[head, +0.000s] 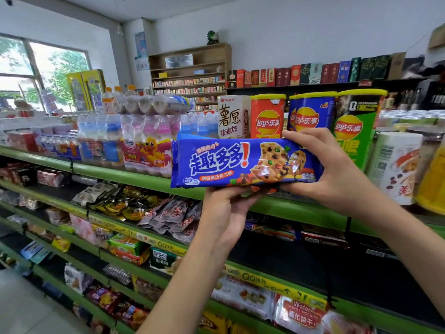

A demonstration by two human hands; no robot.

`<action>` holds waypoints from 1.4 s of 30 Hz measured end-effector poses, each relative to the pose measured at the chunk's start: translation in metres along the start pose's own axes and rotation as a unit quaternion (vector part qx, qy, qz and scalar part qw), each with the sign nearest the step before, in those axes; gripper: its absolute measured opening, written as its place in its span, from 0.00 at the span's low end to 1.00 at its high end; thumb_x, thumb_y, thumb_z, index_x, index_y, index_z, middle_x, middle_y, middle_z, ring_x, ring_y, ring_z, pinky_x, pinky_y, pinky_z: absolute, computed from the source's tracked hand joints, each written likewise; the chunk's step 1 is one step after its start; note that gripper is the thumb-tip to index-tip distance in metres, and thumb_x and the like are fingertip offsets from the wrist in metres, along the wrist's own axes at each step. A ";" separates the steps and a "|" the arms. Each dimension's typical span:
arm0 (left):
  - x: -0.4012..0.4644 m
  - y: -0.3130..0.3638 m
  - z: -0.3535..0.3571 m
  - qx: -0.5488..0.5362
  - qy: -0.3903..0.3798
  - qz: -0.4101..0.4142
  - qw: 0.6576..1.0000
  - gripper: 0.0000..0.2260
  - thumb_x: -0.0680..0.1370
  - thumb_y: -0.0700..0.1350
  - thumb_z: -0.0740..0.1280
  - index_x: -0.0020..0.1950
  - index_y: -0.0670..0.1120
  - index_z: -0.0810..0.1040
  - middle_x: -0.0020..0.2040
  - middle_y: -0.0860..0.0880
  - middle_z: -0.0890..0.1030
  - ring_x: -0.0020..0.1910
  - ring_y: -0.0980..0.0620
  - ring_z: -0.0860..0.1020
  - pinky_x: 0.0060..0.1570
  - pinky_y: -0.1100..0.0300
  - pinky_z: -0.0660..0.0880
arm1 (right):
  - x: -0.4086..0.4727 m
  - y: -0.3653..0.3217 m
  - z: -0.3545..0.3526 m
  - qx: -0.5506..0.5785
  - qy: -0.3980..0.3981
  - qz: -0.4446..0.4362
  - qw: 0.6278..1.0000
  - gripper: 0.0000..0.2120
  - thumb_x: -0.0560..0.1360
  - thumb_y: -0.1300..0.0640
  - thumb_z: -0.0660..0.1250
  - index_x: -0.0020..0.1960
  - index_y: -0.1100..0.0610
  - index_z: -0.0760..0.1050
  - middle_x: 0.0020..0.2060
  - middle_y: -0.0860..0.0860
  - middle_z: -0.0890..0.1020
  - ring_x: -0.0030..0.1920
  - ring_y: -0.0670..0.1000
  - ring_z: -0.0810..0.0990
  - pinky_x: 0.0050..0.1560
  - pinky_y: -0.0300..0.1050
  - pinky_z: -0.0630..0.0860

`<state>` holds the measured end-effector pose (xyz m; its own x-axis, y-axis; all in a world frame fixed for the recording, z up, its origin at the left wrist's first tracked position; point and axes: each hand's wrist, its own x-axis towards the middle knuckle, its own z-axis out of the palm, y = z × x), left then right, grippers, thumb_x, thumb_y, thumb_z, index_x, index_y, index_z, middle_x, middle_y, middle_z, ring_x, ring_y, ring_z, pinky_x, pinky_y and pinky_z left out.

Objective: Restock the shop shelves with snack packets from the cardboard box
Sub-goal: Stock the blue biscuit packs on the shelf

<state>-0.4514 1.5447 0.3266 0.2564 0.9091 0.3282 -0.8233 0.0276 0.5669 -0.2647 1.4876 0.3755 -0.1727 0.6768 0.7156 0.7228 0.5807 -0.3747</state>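
From the head camera, the person held one blue cookie packet [245,162] level in front of the top green shelf [120,173], so the step in hand appeared to be placing a packet already taken from the cardboard box, which was not in view. The left hand [226,213] supported the packet from beneath, fingers curled up around its lower edge, while the right hand [337,174] clasped the right end, thumb on the underside and fingers wrapped over the top. The packet hung just in front of the Lay's canisters, apart from the shelf surface. Its face read 趣多多! in large white characters, with 缤纷湿巧克力味 or something close to it on an orange band below; that smaller line was too fine to read with confidence. Behind it stood an orange Lay's canister [267,115], a blue Lay's canister [311,113] and a green Lay's canister [356,126], each marked Lay's乐事, and a white box [233,116] printed 薯愿 非油炸. The yellow price strip [274,283] on a lower shelf carried QQ lettering, and a packet beneath it [301,314] showed "Wafer" and 威化饼干. The next move likely called for finding a free gap, perhaps on the darker shelf below, and sliding the packet in flat without toppling the canisters.
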 end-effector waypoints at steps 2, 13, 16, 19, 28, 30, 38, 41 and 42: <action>0.000 0.000 -0.003 0.004 0.007 -0.010 1.000 0.30 0.65 0.28 0.67 0.67 0.39 0.72 0.58 0.36 0.81 0.59 0.38 0.81 0.48 0.37 0.82 | -0.001 0.000 0.003 -0.003 -0.008 -0.001 1.000 0.40 0.63 0.39 0.73 0.74 0.42 0.65 0.67 0.42 0.64 0.68 0.35 0.66 0.52 0.26 0.75; 0.002 0.000 -0.022 0.003 0.031 -0.015 0.999 0.26 0.68 0.27 0.65 0.66 0.40 0.72 0.60 0.37 0.81 0.62 0.38 0.80 0.50 0.37 0.81 | 0.000 0.005 0.016 -0.013 -0.034 -0.021 0.999 0.40 0.64 0.38 0.73 0.73 0.39 0.61 0.67 0.42 0.63 0.68 0.33 0.63 0.55 0.23 0.71; 0.001 -0.001 -0.028 0.006 0.024 -0.011 1.000 0.25 0.64 0.30 0.68 0.61 0.42 0.75 0.53 0.41 0.84 0.54 0.43 0.84 0.49 0.39 0.82 | -0.001 0.007 0.019 -0.031 -0.048 -0.020 0.998 0.41 0.64 0.36 0.71 0.73 0.39 0.61 0.67 0.40 0.62 0.70 0.37 0.64 0.58 0.27 0.72; 0.001 -0.001 -0.035 0.009 0.015 -0.010 1.000 0.27 0.64 0.30 0.68 0.62 0.42 0.74 0.54 0.40 0.84 0.55 0.43 0.83 0.52 0.37 0.81 | -0.002 0.007 0.024 -0.020 -0.052 -0.010 0.998 0.39 0.63 0.36 0.70 0.72 0.37 0.62 0.65 0.39 0.64 0.69 0.40 0.66 0.56 0.28 0.75; -0.015 -0.008 -0.078 -0.004 -0.017 -0.044 0.999 0.28 0.57 0.34 0.80 0.56 0.43 0.78 0.50 0.40 0.84 0.51 0.41 0.83 0.50 0.37 0.81 | -0.024 0.016 0.051 -0.047 -0.060 0.001 0.997 0.39 0.63 0.42 0.76 0.72 0.40 0.65 0.56 0.39 0.70 0.59 0.38 0.74 0.52 0.39 0.78; -0.023 -0.012 -0.091 -0.001 -0.018 -0.052 0.998 0.30 0.57 0.36 0.81 0.57 0.42 0.77 0.49 0.42 0.85 0.47 0.44 0.85 0.49 0.37 0.82 | -0.034 0.018 0.061 -0.036 -0.071 0.016 0.997 0.40 0.63 0.40 0.76 0.72 0.40 0.66 0.55 0.38 0.69 0.59 0.38 0.74 0.53 0.42 0.78; -0.052 -0.029 -0.150 0.042 0.073 -0.110 0.990 0.20 0.71 0.29 0.66 0.61 0.44 0.74 0.53 0.43 0.84 0.52 0.42 0.82 0.48 0.38 0.82 | -0.087 0.031 0.111 -0.069 -0.131 0.097 0.984 0.42 0.63 0.41 0.75 0.74 0.44 0.64 0.56 0.38 0.67 0.54 0.42 0.74 0.49 0.50 0.81; -0.058 -0.034 -0.166 0.070 0.086 -0.118 0.987 0.19 0.72 0.29 0.66 0.60 0.44 0.75 0.49 0.45 0.86 0.48 0.44 0.85 0.46 0.41 0.83 | -0.104 0.042 0.128 -0.072 -0.144 0.126 0.979 0.43 0.64 0.43 0.78 0.74 0.46 0.63 0.57 0.41 0.68 0.53 0.45 0.77 0.47 0.53 0.81; -0.059 -0.034 -0.170 0.076 0.097 -0.115 0.986 0.19 0.71 0.29 0.66 0.59 0.44 0.76 0.49 0.45 0.86 0.49 0.44 0.85 0.47 0.40 0.83 | -0.107 0.046 0.133 -0.067 -0.143 0.134 0.978 0.43 0.64 0.43 0.77 0.74 0.47 0.64 0.58 0.42 0.69 0.53 0.46 0.78 0.48 0.54 0.81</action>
<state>-0.5247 1.5609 0.1596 0.3128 0.9492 0.0353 -0.6657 0.1925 0.7210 -0.3018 1.5014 0.2033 -0.1305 0.9070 0.4004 0.8462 0.3123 -0.4317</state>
